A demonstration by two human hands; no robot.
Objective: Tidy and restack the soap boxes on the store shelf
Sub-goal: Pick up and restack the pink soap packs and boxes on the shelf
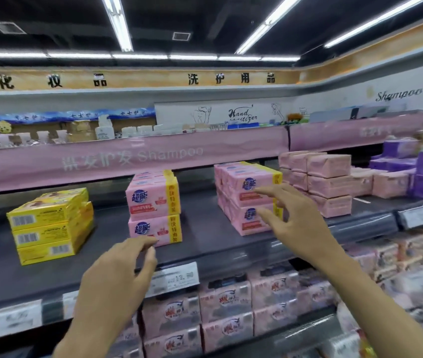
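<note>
Both hands hold nothing. The left hand (117,275) is loosely curled at the lower edge of the middle pink soap stack (153,208). The right hand (300,220) is spread before the right pink stack (241,183). Yellow boxes (50,226) stand further left on the shelf (202,228).

Open lane between the hands: bare shelf deck (200,228) runs to the back. Left pink stack (153,208) blocks just past the left hand (117,277); right pink stack (246,200) sits behind the right hand (295,220). Yellow stack (50,226) further left, across a gap. Wrapped blocks (329,182) crowd the right. Pink banner (127,161) caps headroom.
</note>
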